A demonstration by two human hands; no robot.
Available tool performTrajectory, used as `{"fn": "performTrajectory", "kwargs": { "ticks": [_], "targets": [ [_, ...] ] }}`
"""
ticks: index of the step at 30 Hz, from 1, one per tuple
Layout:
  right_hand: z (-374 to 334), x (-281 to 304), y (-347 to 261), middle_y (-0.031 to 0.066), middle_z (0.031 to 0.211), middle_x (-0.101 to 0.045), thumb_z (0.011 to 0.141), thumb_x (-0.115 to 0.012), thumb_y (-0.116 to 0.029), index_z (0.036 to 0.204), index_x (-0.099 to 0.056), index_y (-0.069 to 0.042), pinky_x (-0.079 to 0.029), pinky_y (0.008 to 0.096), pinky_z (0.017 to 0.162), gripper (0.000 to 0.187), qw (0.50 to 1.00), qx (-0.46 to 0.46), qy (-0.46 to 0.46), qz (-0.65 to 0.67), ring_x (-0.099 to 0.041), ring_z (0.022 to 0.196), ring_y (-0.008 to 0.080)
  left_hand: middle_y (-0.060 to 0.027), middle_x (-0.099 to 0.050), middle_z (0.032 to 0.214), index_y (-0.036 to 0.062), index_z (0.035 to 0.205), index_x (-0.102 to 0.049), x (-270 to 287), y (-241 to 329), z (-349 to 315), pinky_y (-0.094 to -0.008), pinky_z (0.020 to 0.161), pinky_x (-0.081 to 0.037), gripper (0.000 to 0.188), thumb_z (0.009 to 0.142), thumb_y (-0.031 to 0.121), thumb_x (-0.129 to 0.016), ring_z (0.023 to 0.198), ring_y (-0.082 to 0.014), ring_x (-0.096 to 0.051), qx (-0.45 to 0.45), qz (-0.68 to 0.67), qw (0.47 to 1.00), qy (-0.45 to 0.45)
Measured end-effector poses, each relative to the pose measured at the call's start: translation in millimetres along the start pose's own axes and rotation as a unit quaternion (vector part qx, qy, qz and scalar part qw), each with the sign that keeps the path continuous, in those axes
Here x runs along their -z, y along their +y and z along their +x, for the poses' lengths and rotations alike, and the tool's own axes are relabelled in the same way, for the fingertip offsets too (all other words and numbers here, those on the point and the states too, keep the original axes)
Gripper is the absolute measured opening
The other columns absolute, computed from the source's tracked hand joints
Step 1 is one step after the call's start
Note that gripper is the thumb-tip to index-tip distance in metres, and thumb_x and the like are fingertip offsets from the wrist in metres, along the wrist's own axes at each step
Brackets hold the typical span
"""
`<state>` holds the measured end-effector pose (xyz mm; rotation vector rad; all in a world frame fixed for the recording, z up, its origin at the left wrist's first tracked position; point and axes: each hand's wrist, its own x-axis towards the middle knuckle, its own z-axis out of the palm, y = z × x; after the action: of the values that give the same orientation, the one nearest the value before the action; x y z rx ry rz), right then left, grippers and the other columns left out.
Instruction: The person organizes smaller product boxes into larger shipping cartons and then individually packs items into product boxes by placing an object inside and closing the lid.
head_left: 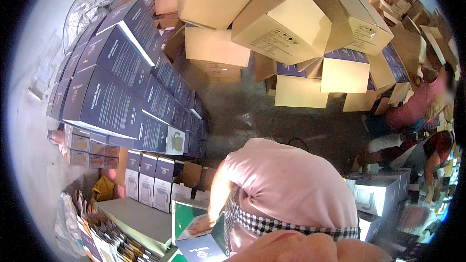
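Observation:
At the lower left, my right hand [201,226] comes down from a pink short sleeve [241,159]. Its fingers are stretched out flat on a pale flap of a dark-blue and white carton [200,248], which is cut off by the lower edge. Beneath this carton shows a green surface [182,215] with a pale rim. A black-and-white checked band [291,227] crosses the pink shirt. Bare skin very close to the camera fills part of the lower edge. My left hand is not seen.
Dark-blue flask cartons [109,92] are stacked high at left, before a fan [87,12]. Open brown boxes [286,29] crowd the far side. Upright cartons [162,179] and packed flat pieces [114,237] stand nearby. At right, a person in pink [412,102] bends near other workers.

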<state>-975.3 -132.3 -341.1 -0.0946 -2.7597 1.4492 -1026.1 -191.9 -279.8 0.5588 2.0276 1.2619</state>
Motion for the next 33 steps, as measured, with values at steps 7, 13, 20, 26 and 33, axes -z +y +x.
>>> {"fn": "performTrajectory", "kwargs": {
  "ticks": [7,13,20,26,33],
  "targets": [
    [-8,21,-20,0.0290,0.132,-0.044,0.094,-0.053,-0.035,0.139,-0.034,0.006,-0.045,0.0444,0.097,0.063,0.996,0.004,-0.046,0.071,-0.049,0.121,0.0399,-0.0186,-0.065,0.116,-0.0051,0.124,-0.057,-3,-2,-8,-0.0409,0.085,-0.056,0.039,0.093,0.018,-0.062,0.102,-0.0292,-0.065,-0.003,0.010,0.999,0.037],
    [-57,107,-26,0.0255,0.119,-0.054,0.091,-0.062,-0.033,0.133,-0.041,0.004,-0.046,0.0453,0.092,0.060,0.988,0.065,0.023,0.138,-0.055,0.111,0.0388,-0.0185,-0.066,0.114,-0.0052,0.123,-0.058,-15,10,-7,-0.0408,0.084,-0.056,0.037,0.092,0.015,-0.063,0.101,-0.0289,-0.065,-0.015,0.079,0.991,0.104],
    [-224,280,27,0.0143,0.110,-0.059,0.092,-0.062,-0.009,0.122,-0.054,0.000,-0.055,0.0391,0.082,0.033,0.931,0.110,0.332,0.108,-0.063,0.094,0.0245,-0.0184,-0.067,0.113,-0.0054,0.121,-0.059,-70,63,20,-0.0407,0.084,-0.056,0.034,0.091,0.011,-0.065,0.099,-0.0285,-0.066,-0.137,0.162,0.963,0.168],
    [-549,446,24,0.0178,0.118,-0.062,0.084,-0.063,-0.008,0.120,-0.057,-0.002,-0.053,0.0449,0.082,0.037,0.599,0.028,0.720,-0.350,-0.063,0.100,0.0322,-0.0234,-0.063,0.116,-0.0107,0.120,-0.058,-290,239,11,-0.0374,0.092,-0.052,0.035,0.090,0.004,-0.065,0.109,-0.0284,-0.063,-0.390,0.250,0.882,-0.087],
    [-747,530,-57,0.0199,0.128,-0.054,0.084,-0.067,-0.003,0.123,-0.055,-0.002,-0.044,0.0403,0.099,0.040,0.414,-0.069,0.831,-0.365,-0.054,0.118,0.0319,-0.0236,-0.059,0.128,-0.0052,0.137,-0.045,-567,441,-18,-0.0374,0.094,-0.048,0.063,0.090,0.028,-0.072,0.121,-0.0280,-0.057,-0.551,0.141,0.794,-0.217]
  ]
}}
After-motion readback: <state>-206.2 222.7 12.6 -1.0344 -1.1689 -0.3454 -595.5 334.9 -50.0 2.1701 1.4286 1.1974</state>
